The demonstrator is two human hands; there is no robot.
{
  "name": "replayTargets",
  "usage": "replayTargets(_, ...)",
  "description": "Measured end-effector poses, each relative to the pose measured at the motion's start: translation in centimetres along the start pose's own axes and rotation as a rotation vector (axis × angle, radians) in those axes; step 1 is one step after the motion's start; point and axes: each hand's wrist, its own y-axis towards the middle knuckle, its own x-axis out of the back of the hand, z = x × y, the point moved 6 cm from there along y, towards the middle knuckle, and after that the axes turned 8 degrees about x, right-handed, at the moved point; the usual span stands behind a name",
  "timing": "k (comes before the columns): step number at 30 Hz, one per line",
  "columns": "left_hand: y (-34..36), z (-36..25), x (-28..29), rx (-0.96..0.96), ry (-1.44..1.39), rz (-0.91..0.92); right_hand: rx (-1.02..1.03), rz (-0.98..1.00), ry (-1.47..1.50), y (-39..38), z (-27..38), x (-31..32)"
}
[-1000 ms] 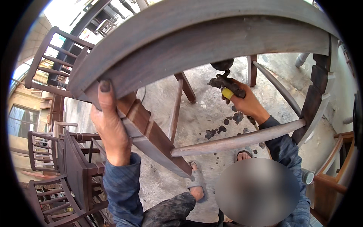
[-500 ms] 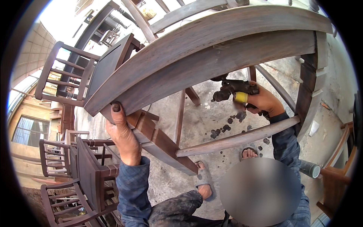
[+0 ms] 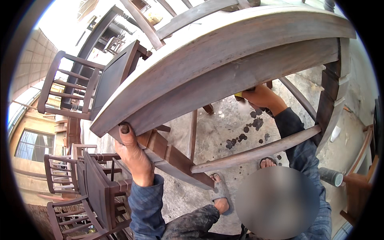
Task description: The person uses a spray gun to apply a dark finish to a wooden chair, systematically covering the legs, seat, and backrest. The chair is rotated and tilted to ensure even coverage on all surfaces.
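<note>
A dark brown wooden chair point(image 3: 224, 64) is tipped up before me, its curved seat edge and the rail under it facing me. My left hand point(image 3: 136, 156) is closed round the corner where the seat meets a notched leg, with the darkened thumb lying on the rail. My right hand point(image 3: 266, 100) reaches below the rail, between the legs, closed on a dark spray gun. Most of the gun is hidden behind the rail; a bit of its yellow part point(image 3: 239, 95) shows. A round stretcher point(image 3: 256, 148) crosses between the legs, in front of my right wrist.
Dark wet spots point(image 3: 236, 141) mark the concrete floor. Other dark wooden chairs point(image 3: 70, 86) stand at left and behind. A grey-green cylinder point(image 3: 331, 177) lies right of my sleeve, beside brown wooden furniture point(image 3: 360, 180). My sandalled feet point(image 3: 220, 200) are beneath the chair.
My right hand has moved up and slightly left, taking the spray gun from open sight to behind the rail. The seat top shows more now. My left hand keeps its hold.
</note>
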Motion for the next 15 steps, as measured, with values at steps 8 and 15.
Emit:
replayTargets(8,0.1,0.5,0.0,-0.048,0.034,-0.024,-0.030,0.059,0.182,-0.3,-3.0,0.8)
replayTargets(15,0.3,-0.5,0.0,-0.058,0.076,-0.016,-0.087,0.138,0.282,-5.3,0.4,0.5)
